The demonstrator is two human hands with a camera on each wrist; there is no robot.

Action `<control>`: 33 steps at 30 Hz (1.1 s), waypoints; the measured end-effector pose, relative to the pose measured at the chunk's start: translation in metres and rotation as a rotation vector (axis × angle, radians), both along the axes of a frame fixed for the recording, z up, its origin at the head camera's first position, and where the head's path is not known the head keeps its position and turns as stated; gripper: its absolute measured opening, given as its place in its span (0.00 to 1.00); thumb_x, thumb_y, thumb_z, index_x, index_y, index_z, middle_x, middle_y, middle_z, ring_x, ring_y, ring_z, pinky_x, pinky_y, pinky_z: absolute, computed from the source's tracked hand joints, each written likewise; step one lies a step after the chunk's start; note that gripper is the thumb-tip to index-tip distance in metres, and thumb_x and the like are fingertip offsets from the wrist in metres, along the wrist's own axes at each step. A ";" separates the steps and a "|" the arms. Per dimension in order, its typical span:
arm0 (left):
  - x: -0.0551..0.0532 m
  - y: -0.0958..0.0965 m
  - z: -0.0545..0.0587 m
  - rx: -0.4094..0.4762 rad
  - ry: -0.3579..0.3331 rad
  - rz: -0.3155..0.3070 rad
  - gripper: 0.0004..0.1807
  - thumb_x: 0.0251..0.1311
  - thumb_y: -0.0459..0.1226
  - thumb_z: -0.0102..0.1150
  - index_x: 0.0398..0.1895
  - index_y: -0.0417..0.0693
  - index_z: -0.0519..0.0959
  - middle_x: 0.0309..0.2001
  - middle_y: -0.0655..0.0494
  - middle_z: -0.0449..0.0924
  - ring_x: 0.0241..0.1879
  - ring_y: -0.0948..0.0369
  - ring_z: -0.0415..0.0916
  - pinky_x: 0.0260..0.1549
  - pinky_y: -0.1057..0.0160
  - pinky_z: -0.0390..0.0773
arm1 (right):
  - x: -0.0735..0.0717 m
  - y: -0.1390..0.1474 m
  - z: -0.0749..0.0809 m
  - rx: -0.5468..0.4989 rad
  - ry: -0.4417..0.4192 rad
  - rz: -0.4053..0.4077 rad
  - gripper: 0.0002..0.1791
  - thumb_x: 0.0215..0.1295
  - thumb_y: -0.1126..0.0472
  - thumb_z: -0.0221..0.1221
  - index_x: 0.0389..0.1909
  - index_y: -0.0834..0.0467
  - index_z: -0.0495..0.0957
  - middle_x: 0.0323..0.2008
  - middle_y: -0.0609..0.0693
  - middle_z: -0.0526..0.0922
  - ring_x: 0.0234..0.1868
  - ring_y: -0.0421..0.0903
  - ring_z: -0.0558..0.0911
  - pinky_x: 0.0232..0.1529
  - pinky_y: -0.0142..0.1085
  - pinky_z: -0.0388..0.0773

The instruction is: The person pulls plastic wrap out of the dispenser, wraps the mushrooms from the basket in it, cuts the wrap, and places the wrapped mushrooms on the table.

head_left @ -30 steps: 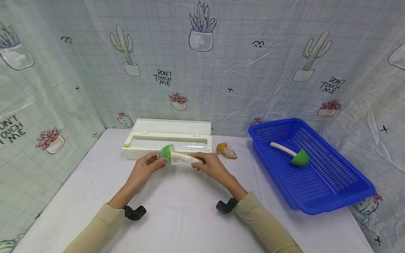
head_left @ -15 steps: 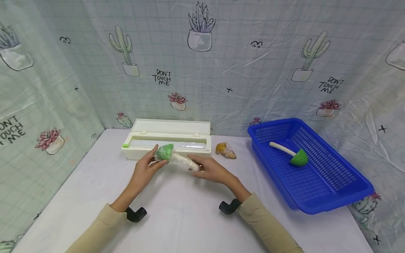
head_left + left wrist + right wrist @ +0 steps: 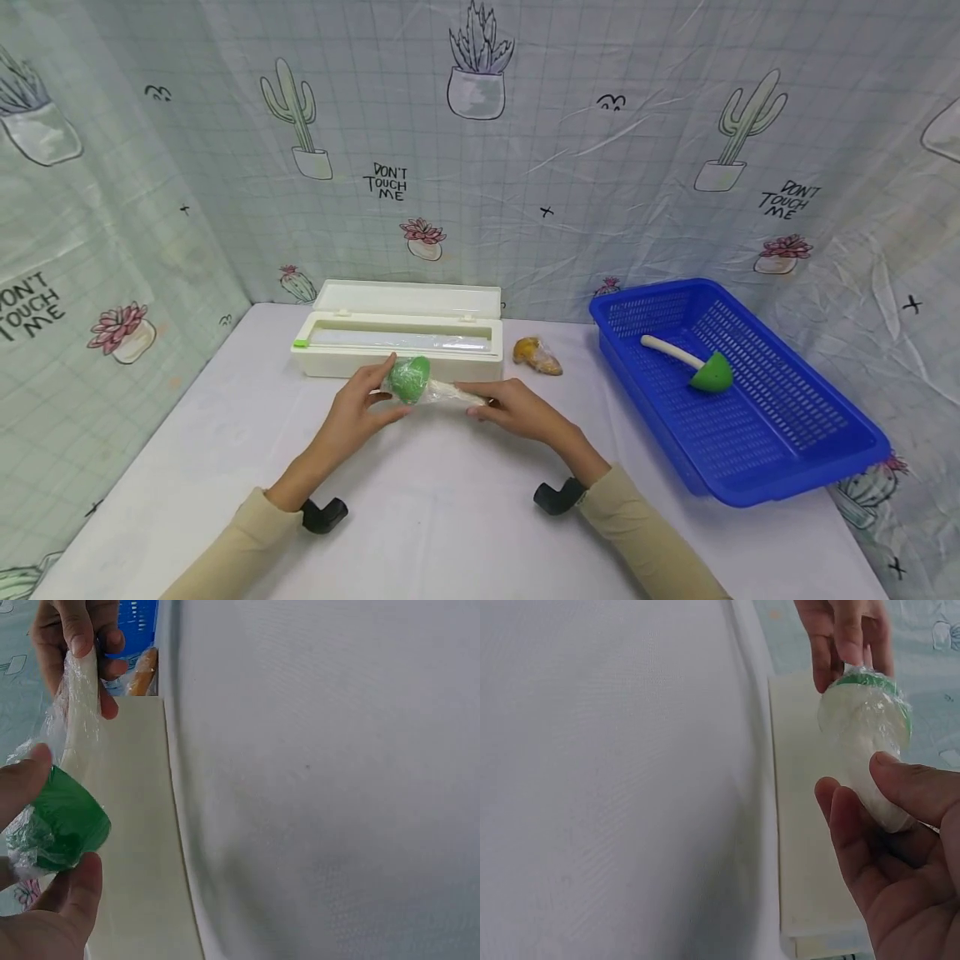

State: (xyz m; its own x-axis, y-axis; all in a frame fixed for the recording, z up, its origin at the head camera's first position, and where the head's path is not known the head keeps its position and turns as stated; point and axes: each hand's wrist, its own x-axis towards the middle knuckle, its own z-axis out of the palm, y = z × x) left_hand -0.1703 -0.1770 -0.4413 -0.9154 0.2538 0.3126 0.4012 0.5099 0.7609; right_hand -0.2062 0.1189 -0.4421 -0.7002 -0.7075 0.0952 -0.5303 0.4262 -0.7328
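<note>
Wrapped in clear film, a toy mushroom [image 3: 409,380] with a green cap and a pale stem is held level between both hands, in front of the white box. My left hand [image 3: 355,412] holds the cap between thumb and fingers. In the left wrist view, crinkled film [image 3: 31,832] bunches around that green cap [image 3: 69,821]. The end of the stem [image 3: 859,739] is pinched by my right hand [image 3: 522,408]; its thumb lies on top and its fingers are curled beneath, as the right wrist view shows.
Behind the hands stands a white cling film dispenser [image 3: 397,364], its lid raised. Right of it lies a small film-wrapped yellow-orange toy mushroom [image 3: 536,357]. A blue basket [image 3: 652,425] at the right holds another green-capped mushroom [image 3: 711,375]. A printed curtain [image 3: 480,167] backs the table.
The wrapped mushroom has shifted slightly right and toward the person, and its cap has turned to face the camera more. Both hands keep hold of it; the basket and dispenser stay put.
</note>
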 end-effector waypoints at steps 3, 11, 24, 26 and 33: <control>0.001 0.001 -0.003 -0.066 0.066 -0.024 0.48 0.45 0.24 0.78 0.73 0.31 0.64 0.61 0.35 0.68 0.58 0.42 0.75 0.51 0.55 0.83 | 0.000 0.007 -0.002 -0.007 0.000 -0.004 0.26 0.74 0.58 0.61 0.70 0.54 0.73 0.57 0.53 0.84 0.41 0.37 0.82 0.43 0.32 0.81; 0.005 0.004 -0.007 -0.138 0.119 -0.010 0.37 0.46 0.21 0.76 0.63 0.29 0.75 0.61 0.38 0.73 0.59 0.42 0.76 0.51 0.54 0.83 | 0.002 0.019 0.000 0.049 0.026 0.002 0.26 0.68 0.64 0.66 0.67 0.56 0.77 0.50 0.53 0.77 0.43 0.41 0.76 0.44 0.29 0.80; 0.004 0.023 -0.014 -0.123 0.078 -0.062 0.39 0.43 0.22 0.78 0.64 0.38 0.75 0.59 0.41 0.77 0.50 0.48 0.82 0.47 0.57 0.85 | 0.006 0.037 0.002 0.074 0.034 -0.029 0.27 0.67 0.66 0.66 0.66 0.58 0.77 0.51 0.55 0.77 0.50 0.48 0.81 0.48 0.31 0.82; 0.003 0.026 -0.015 -0.130 0.110 -0.075 0.38 0.42 0.22 0.78 0.61 0.40 0.77 0.58 0.43 0.78 0.48 0.49 0.82 0.45 0.57 0.85 | 0.006 0.040 0.002 0.074 0.040 -0.034 0.27 0.66 0.66 0.67 0.66 0.59 0.77 0.51 0.55 0.78 0.49 0.47 0.81 0.47 0.30 0.82; 0.003 0.036 -0.009 -0.154 0.096 -0.104 0.34 0.42 0.25 0.79 0.58 0.41 0.80 0.54 0.47 0.82 0.52 0.50 0.82 0.48 0.60 0.84 | 0.007 0.049 0.002 0.069 0.058 -0.054 0.24 0.66 0.66 0.67 0.63 0.58 0.79 0.50 0.54 0.79 0.49 0.47 0.80 0.47 0.31 0.82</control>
State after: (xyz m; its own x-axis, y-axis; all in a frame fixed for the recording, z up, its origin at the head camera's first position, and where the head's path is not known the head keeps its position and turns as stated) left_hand -0.1673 -0.1408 -0.4498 -0.8496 0.3972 0.3469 0.5246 0.5691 0.6332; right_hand -0.1992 0.1682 -0.4398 -0.7323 -0.6751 0.0892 -0.5460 0.5038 -0.6694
